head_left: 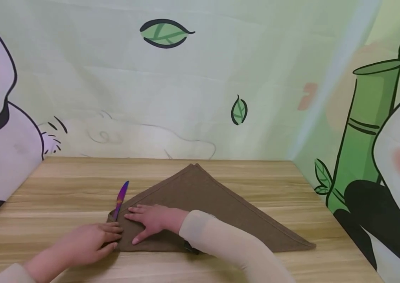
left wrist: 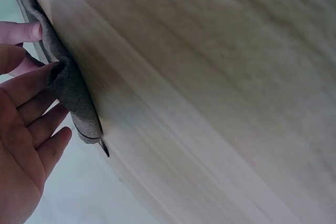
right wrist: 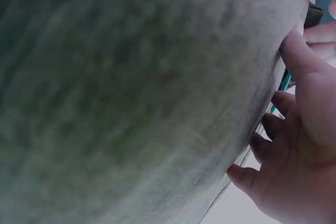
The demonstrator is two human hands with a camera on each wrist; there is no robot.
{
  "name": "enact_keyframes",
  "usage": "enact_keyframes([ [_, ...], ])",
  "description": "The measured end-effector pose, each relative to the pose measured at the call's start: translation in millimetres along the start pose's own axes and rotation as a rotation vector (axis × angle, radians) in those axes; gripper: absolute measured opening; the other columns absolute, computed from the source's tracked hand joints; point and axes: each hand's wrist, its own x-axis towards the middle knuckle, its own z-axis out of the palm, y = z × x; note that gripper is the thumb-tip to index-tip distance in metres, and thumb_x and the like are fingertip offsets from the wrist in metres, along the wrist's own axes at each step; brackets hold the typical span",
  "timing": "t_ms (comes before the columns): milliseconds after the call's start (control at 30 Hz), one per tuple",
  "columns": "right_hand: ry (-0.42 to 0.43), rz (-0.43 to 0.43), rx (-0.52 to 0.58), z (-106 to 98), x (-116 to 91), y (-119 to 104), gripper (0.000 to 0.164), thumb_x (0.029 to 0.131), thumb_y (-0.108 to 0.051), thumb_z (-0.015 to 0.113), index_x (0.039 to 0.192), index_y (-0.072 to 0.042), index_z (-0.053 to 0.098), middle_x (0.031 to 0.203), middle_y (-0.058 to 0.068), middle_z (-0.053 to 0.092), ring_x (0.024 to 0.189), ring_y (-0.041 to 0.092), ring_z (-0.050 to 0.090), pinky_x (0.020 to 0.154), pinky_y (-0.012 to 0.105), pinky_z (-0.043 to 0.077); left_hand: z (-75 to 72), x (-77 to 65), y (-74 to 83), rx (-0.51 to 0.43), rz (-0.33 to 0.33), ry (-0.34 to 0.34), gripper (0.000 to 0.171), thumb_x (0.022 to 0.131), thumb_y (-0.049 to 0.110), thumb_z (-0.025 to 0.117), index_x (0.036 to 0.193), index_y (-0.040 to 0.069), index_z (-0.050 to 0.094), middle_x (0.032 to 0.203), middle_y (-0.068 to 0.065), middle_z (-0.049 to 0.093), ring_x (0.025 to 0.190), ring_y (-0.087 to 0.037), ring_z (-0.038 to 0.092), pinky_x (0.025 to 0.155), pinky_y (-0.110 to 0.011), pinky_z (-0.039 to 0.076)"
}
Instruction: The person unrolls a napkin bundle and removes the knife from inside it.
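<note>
A brown cloth napkin [head_left: 221,208], folded into a large triangle, lies on the table with its peak pointing away. At its left corner the cloth is turned over. A purple iridescent table knife [head_left: 121,196] sticks out from this fold, blade away from me, its lower part hidden. My left hand [head_left: 84,241] rests at the folded corner, fingertips touching the cloth; in the left wrist view its fingers [left wrist: 44,124] are nearly straight beside the bunched edge. My right hand [head_left: 155,220] lies with spread fingers on the napkin, just right of the knife.
The wooden table [head_left: 256,267] extends around the napkin on all sides. A printed backdrop [head_left: 200,86] with leaves, bamboo and pandas stands behind the table and continues on both sides.
</note>
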Motion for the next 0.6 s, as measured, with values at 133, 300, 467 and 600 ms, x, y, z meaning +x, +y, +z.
enact_keyframes([
  [133, -0.011, 0.014, 0.015, 2.3, -2.3, -1.3, 0.080, 0.098, -0.060, 0.057, 0.164, -0.029, 0.024, 0.174, -0.008, 0.017, 0.162, 0.013, 0.016, 0.131, 0.033, 0.024, 0.4, -3.2, -2.1, -0.003, -0.011, 0.013, 0.029, 0.098, 0.031, 0.066, 0.112, 0.009, 0.079, 0.120, -0.010, 0.077, 0.116, -0.034, 0.071, 0.094, -0.052, 0.059],
  [300, 0.000, 0.008, 0.021, 3.0, -3.3, -1.1, 0.079, 0.098, -0.059, 0.058, 0.164, -0.029, 0.025, 0.173, -0.007, 0.019, 0.162, 0.013, 0.017, 0.130, 0.033, 0.026, -1.6, -8.9, -7.8, 0.026, -0.011, 0.040, 0.026, 0.097, 0.030, 0.067, 0.108, 0.010, 0.080, 0.115, -0.006, 0.078, 0.113, -0.033, 0.072, 0.093, -0.051, 0.060],
  [467, 0.007, 0.004, 0.026, 3.4, -3.6, -1.1, 0.079, 0.098, -0.059, 0.058, 0.164, -0.029, 0.026, 0.173, -0.008, 0.019, 0.162, 0.013, 0.017, 0.129, 0.036, 0.029, -5.1, -14.1, -11.7, 0.024, -0.036, 0.023, 0.026, 0.098, 0.030, 0.065, 0.108, 0.011, 0.080, 0.116, -0.007, 0.078, 0.112, -0.031, 0.073, 0.092, -0.049, 0.060],
  [600, 0.012, 0.002, 0.024, 4.1, -2.5, -0.8, 0.079, 0.098, -0.059, 0.059, 0.163, -0.029, 0.027, 0.173, -0.007, 0.020, 0.162, 0.013, 0.017, 0.129, 0.037, 0.029, -6.8, -18.4, -14.6, 0.028, -0.061, 0.027, 0.024, 0.098, 0.030, 0.065, 0.107, 0.012, 0.080, 0.116, -0.006, 0.077, 0.110, -0.030, 0.074, 0.091, -0.049, 0.060],
])
